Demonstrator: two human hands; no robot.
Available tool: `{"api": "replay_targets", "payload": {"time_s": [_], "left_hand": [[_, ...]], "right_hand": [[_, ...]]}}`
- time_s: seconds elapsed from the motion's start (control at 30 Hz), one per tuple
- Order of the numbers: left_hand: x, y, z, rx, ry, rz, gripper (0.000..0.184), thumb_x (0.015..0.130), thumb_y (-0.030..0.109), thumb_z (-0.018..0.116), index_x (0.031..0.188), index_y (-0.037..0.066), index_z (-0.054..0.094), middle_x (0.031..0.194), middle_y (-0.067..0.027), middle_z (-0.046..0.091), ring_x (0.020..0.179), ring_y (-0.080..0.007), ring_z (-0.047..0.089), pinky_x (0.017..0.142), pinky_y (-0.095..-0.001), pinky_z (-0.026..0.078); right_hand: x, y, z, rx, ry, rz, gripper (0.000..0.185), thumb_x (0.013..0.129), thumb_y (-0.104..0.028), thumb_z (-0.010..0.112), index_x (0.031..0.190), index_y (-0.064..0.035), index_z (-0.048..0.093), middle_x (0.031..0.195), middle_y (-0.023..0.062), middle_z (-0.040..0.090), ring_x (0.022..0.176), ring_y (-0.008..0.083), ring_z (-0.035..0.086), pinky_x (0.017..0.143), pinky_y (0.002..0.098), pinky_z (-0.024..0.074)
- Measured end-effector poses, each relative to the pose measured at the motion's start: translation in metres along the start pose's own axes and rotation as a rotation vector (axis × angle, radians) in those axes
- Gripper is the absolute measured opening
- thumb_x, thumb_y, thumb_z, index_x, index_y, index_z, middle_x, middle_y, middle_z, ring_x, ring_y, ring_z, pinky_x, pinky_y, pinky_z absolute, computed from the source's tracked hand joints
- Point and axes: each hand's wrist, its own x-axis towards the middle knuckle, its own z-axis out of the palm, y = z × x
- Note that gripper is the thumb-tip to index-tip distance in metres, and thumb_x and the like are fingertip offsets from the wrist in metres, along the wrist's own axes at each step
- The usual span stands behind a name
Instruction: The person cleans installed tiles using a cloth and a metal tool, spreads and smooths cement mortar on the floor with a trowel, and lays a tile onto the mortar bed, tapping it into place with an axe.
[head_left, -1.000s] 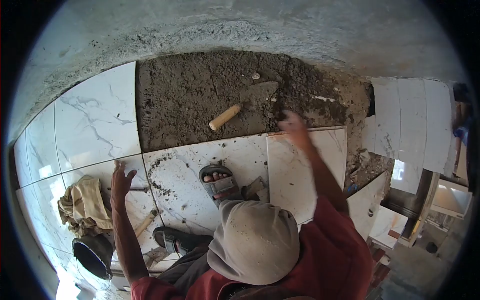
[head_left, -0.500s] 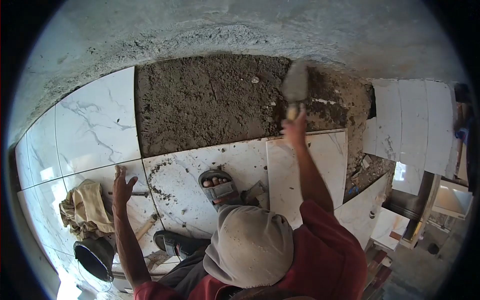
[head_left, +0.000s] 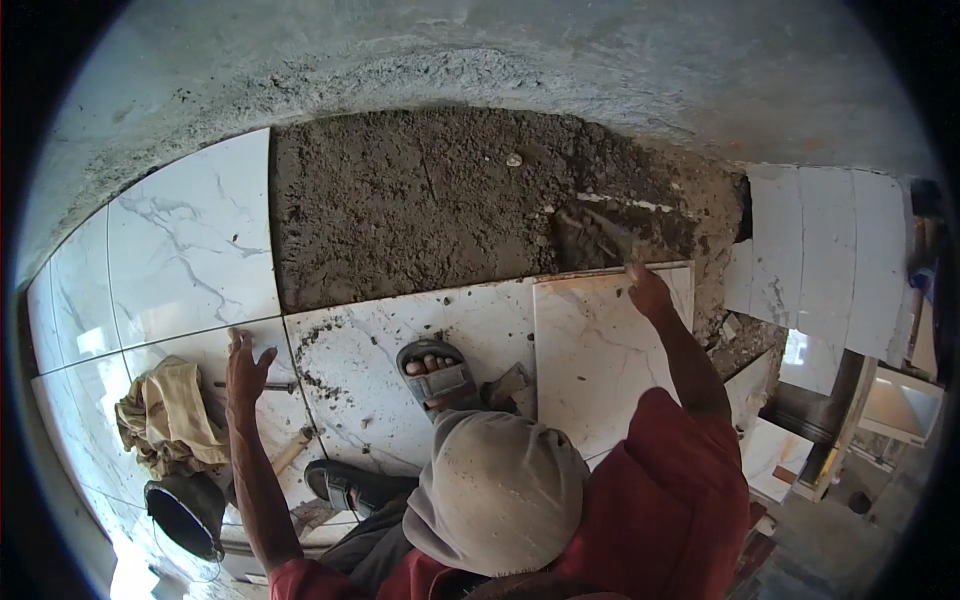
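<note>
My right hand [head_left: 650,292] is closed round the handle of a trowel [head_left: 608,228], whose blurred blade lies over the dark soil at the right end of the mortar bed [head_left: 400,205]. Below that hand is a loose marbled tile [head_left: 610,350]. My left hand [head_left: 245,368] rests with fingers apart on the laid floor tiles [head_left: 190,240], beside a metal bolt-like rod [head_left: 272,386]. Nothing shows in its grasp.
A crumpled cloth [head_left: 175,415] and a black bucket [head_left: 187,515] are at the left, with a wooden-handled tool [head_left: 292,450] near them. The rough wall [head_left: 450,70] curves behind the mortar. White tiles [head_left: 820,250] stand at the right.
My right hand took hold of the trowel, swung its blade up toward the wall, then brought it down and right over the soil. My left hand has stayed in place.
</note>
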Motion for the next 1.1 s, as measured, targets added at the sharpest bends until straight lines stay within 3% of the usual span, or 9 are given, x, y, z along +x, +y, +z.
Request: {"api": "replay_targets", "payload": {"time_s": [0.1,0.27,0.43,0.6,0.7,0.77,0.9,1.0,1.1], "left_hand": [[0.001,-0.002,-0.001,0.056,0.008,0.015,0.068,0.081,0.032,0.067,0.129,-0.010,0.043,0.142,-0.0316,0.028,0.131,-0.0412,0.033,0.107,-0.0422,0.031],[0.006,-0.002,-0.010,0.029,-0.064,0.025,0.068,0.081,0.032,0.068,0.128,-0.011,0.045,0.140,-0.0335,0.031,0.130,-0.0399,0.036,0.106,-0.0412,0.032],[0.001,-0.003,-0.008,-0.008,-0.044,0.022,0.068,0.080,0.032,0.068,0.127,-0.011,0.045,0.140,-0.0337,0.029,0.129,-0.0407,0.037,0.106,-0.0415,0.033],[0.005,0.002,-0.001,0.091,-0.022,0.015,0.067,0.080,0.032,0.068,0.126,-0.011,0.046,0.141,-0.0346,0.027,0.127,-0.0418,0.039,0.105,-0.0419,0.034],[0.007,0.003,-0.010,0.099,-0.022,0.040,0.066,0.080,0.034,0.067,0.124,-0.011,0.048,0.138,-0.0357,0.031,0.124,-0.0420,0.042,0.103,-0.0421,0.036],[0.009,0.013,-0.020,0.063,-0.120,-0.004,0.066,0.080,0.036,0.067,0.122,-0.012,0.050,0.134,-0.0360,0.036,0.122,-0.0419,0.045,0.102,-0.0421,0.037],[0.012,0.003,-0.014,0.073,-0.078,0.018,0.065,0.080,0.037,0.066,0.120,-0.013,0.051,0.132,-0.0359,0.039,0.120,-0.0419,0.047,0.101,-0.0420,0.038],[0.006,0.008,-0.019,0.082,-0.093,0.012,0.065,0.080,0.035,0.066,0.122,-0.013,0.049,0.134,-0.0353,0.037,0.121,-0.0419,0.046,0.101,-0.0420,0.038],[0.003,0.004,-0.013,0.008,-0.108,0.017,0.066,0.081,0.034,0.066,0.124,-0.013,0.047,0.137,-0.0347,0.034,0.123,-0.0414,0.044,0.102,-0.0418,0.037]], "right_hand": [[0.000,-0.010,-0.017,-0.024,0.123,0.082,0.060,0.085,-0.018,0.059,0.137,-0.0052,0.031,0.112,0.0230,0.058,0.104,0.0379,0.057,0.084,0.0491,0.0482],[0.099,-0.049,-0.063,0.110,0.230,0.303,0.047,0.088,-0.013,0.055,0.129,0.0012,0.037,0.103,0.0269,0.060,0.092,0.0403,0.061,0.074,0.0494,0.0518],[0.050,-0.058,-0.040,0.049,0.191,0.057,0.054,0.084,-0.008,0.055,0.132,0.0031,0.033,0.104,0.0308,0.057,0.094,0.0423,0.059,0.073,0.0503,0.0502],[-0.034,-0.001,-0.013,-0.157,0.051,-0.006,0.053,0.083,-0.016,0.056,0.131,-0.0045,0.036,0.103,0.0248,0.058,0.091,0.0407,0.060,0.073,0.0510,0.0489],[-0.050,-0.004,-0.019,-0.101,0.050,0.051,0.053,0.083,-0.021,0.057,0.130,-0.0109,0.037,0.104,0.0219,0.059,0.093,0.0396,0.059,0.075,0.0513,0.0482],[-0.046,0.000,-0.010,0.018,0.186,0.037,0.052,0.082,-0.026,0.058,0.128,-0.0130,0.038,0.106,0.0221,0.059,0.093,0.0410,0.059,0.076,0.0513,0.0481],[-0.049,-0.007,-0.041,-0.082,0.066,-0.045,0.047,0.084,-0.034,0.057,0.123,-0.0128,0.041,0.099,0.0237,0.060,0.089,0.0429,0.059,0.075,0.0521,0.0472],[-0.063,-0.014,-0.066,0.194,0.075,-0.136,0.048,0.088,-0.045,0.053,0.118,-0.0077,0.047,0.097,0.0240,0.062,0.093,0.0415,0.059,0.077,0.0497,0.0469],[-0.060,-0.003,-0.059,-0.006,-0.038,-0.183,0.049,0.088,-0.047,0.052,0.120,-0.0098,0.046,0.093,0.0267,0.063,0.090,0.0453,0.059,0.076,0.0520,0.0467]]}}
